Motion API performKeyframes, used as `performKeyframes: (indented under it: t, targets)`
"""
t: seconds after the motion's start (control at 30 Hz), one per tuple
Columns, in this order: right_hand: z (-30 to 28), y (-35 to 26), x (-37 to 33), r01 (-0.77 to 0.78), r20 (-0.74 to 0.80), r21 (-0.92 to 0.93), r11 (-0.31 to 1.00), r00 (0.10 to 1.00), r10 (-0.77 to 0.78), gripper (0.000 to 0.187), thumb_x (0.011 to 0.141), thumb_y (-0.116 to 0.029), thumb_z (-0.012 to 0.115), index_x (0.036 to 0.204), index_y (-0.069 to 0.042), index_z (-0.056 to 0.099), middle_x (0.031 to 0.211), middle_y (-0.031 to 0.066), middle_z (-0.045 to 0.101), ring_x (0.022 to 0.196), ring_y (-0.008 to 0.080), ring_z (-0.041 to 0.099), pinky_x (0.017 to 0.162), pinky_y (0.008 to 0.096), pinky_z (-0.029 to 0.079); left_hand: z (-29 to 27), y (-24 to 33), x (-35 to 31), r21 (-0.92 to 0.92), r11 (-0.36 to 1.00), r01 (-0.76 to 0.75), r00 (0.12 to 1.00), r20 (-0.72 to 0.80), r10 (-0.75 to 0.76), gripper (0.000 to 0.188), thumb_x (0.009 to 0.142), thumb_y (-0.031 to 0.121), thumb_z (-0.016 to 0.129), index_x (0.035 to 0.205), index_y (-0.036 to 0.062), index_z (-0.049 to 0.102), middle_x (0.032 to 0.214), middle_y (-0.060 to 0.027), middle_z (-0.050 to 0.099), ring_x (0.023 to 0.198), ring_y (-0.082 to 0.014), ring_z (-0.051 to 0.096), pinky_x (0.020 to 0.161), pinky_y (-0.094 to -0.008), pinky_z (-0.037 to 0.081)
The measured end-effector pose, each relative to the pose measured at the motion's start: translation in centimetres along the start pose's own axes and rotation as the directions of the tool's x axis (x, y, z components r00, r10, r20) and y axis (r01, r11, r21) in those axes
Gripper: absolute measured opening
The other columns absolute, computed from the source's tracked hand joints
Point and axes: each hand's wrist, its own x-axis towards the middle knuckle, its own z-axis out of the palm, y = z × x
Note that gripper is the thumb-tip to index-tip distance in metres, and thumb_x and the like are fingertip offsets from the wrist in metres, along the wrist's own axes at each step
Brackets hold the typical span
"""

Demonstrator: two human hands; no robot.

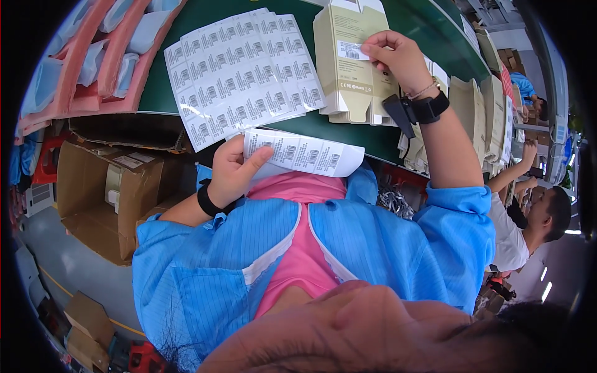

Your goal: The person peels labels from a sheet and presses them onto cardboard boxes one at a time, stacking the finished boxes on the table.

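Note:
My left hand [234, 170] grips a sheet of barcode labels [305, 155], thumb on top, at the table's near edge. The sheet curls at its right end. With thumb and fingertips together, my right hand [398, 59] pinches the right end of a white barcode label [352, 50]. That label lies against the printed face of a flat, unfolded beige carton [364, 87]; whether it is fully stuck down I cannot tell. Left of the carton, several more label sheets [236, 78] overlap on the green table [157, 93].
Pink foam trays [106, 62] with pale blue wrapped items stand at the far left. More beige cartons [469, 112] are lined up at the right. An open cardboard box [106, 199] sits below the table's left side. A co-worker [528, 224] is at the right.

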Motion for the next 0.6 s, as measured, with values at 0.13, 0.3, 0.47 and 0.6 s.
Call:
performKeyframes:
  t: [0.13, 0.3, 0.47, 0.6]
  targets:
    - [1.1, -0.4, -0.2, 0.063, -0.014, -0.337, 0.939, 0.997, -0.072, 0.011, 0.077, -0.011, 0.065, 0.081, -0.003, 0.059, 0.07, 0.0, 0.056, 0.056, 0.0032, 0.048, 0.049, 0.0163, 0.039, 0.1, 0.2, 0.1, 0.0, 1.0, 0.003, 1.0, 0.017, -0.003, 0.023, 0.085, 0.01, 0.055, 0.102, -0.0049, 0.055, 0.095, -0.01, 0.06, 0.084, -0.0116, 0.056, 0.074, -0.0231, 0.045]
    - [0.6, -1.0, -0.5, 0.187, 0.008, -0.421, 0.887, 0.979, -0.203, 0.01, 0.076, -0.01, 0.064, 0.079, -0.002, 0.058, 0.067, 0.0003, 0.056, 0.054, 0.0049, 0.049, 0.048, 0.0181, 0.039, 0.4, 0.1, -0.1, -0.016, 1.0, 0.005, 1.0, 0.026, -0.005, 0.023, 0.085, 0.01, 0.054, 0.103, -0.0051, 0.054, 0.096, -0.01, 0.06, 0.085, -0.0118, 0.056, 0.075, -0.0234, 0.045]
    - [-2.7, -4.0, -3.9, 0.274, -0.102, -0.482, 0.832, 0.926, -0.363, 0.007, 0.077, -0.007, 0.062, 0.08, -0.002, 0.058, 0.067, -0.0009, 0.056, 0.058, 0.0048, 0.05, 0.053, 0.0175, 0.039, 0.5, 0.2, -0.4, -0.017, 1.0, 0.018, 1.0, 0.004, -0.018, 0.023, 0.085, 0.009, 0.053, 0.103, -0.0049, 0.054, 0.096, -0.0099, 0.06, 0.086, -0.0119, 0.056, 0.076, -0.0238, 0.045]
    - [-6.9, -4.4, -7.6, 0.252, -0.207, -0.446, 0.859, 0.905, -0.372, 0.005, 0.078, -0.006, 0.06, 0.08, -0.002, 0.059, 0.068, -0.0014, 0.056, 0.06, 0.0043, 0.05, 0.055, 0.0172, 0.039, 0.9, 0.3, -0.2, -0.009, 1.0, 0.016, 0.999, 0.036, -0.016, 0.022, 0.085, 0.009, 0.054, 0.103, -0.0049, 0.054, 0.096, -0.01, 0.06, 0.086, -0.0119, 0.057, 0.075, -0.0239, 0.045]
